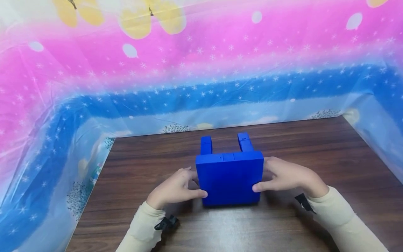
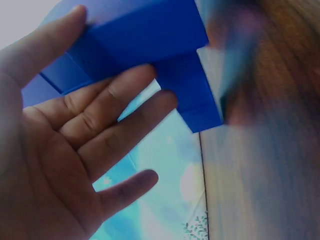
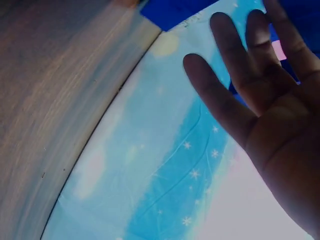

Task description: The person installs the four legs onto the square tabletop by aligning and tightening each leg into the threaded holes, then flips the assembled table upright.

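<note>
A blue square block with two legs [image 1: 231, 178] stands on the wooden table in the head view, its flat face toward me and both legs pointing away to the back. My left hand [image 1: 174, 187] holds its left edge, thumb on the front face and fingers reaching behind. On the opposite edge, my right hand [image 1: 283, 176] grips it the same way. The left wrist view shows the thumb and fingers on two sides of the block [image 2: 145, 30], with the little finger spread away. In the right wrist view, the fingers [image 3: 230, 45] are spread near a blue leg [image 3: 175, 11].
The dark wooden table [image 1: 135, 161] runs back to a hanging cloth [image 1: 195, 63] in pink and blue with snowflakes, which also drops along both sides. Black straps [image 1: 167, 223] sit at both wrists, over cream sleeves.
</note>
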